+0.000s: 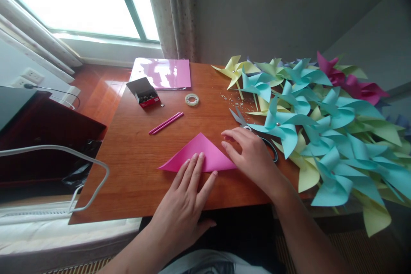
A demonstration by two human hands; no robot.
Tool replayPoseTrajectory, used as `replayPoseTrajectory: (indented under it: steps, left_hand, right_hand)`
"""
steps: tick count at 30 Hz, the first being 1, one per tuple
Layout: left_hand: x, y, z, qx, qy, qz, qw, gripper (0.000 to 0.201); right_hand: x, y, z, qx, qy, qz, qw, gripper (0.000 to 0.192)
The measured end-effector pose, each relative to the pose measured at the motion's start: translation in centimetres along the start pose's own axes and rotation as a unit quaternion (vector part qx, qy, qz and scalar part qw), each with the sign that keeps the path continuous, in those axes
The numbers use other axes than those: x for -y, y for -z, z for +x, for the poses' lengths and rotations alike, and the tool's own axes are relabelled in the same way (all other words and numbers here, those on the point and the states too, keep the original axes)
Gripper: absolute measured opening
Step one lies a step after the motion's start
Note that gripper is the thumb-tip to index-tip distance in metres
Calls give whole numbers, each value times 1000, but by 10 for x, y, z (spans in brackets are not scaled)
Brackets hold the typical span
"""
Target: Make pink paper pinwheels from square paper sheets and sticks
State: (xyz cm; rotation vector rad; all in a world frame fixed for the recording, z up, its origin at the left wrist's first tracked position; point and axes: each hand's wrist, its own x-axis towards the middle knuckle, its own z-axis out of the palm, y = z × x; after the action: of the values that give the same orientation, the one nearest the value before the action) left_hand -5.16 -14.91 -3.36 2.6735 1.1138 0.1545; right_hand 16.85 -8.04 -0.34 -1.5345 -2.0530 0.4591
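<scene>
Your right hand (253, 156) covers one scissors (253, 132) handle, and a blue pinwheel (282, 128) hides part of the blades. Your left hand's fingers (192, 167) cover the lower edge of the pink paper (202, 154). The pinwheel pile runs off the right edge. The small box's (144, 94) contents and the specks (231, 98) scattered on the desk (128, 158) are too small to tell.

A folded paper triangle (201, 154) lies on the worktop (135, 154) near its front edge. Behind it to the left lie two sticks (166, 123), farther back a small box (143, 93), a tape roll (192, 99) and a paper sheet (163, 72). Scissors (244, 122) lie right of the triangle, with a heap of pinwheels (321, 128) beyond them.
</scene>
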Motion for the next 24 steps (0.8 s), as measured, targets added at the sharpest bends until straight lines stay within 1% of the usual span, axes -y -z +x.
replayPoseTrajectory:
  steps: [3,7,9,10,13,16,19,24]
  left_hand:
    - [0,0,1,-8,2,19,1000,105]
    - [1,-4,2,-19,-14,43,999,99]
    - [2,-6,2,-17,-17,46,999,96]
    - [2,-7,2,-14,-16,47,999,95]
    - [3,-8,3,-8,-14,52,999,93]
    - [2,-7,3,-4,-10,59,998,91]
    - [1,-7,3,0,-5,59,998,93]
    - [0,-5,2,9,3,48,999,97]
  right_hand:
    - [9,-3,-13,-31,6,-31,999,21]
    - [29,-18,-28,-19,3,-78,997,32]
    - [35,-28,-35,-9,8,-90,996,37]
    - [36,-33,-37,-16,12,-94,995,38]
    - [34,-43,-43,-29,5,-103,994,38]
    - [30,-46,-48,-56,-13,-116,992,37]
    - [25,-45,-55,-87,-27,-131,987,37]
    - [12,-37,-70,-116,-48,-141,982,43]
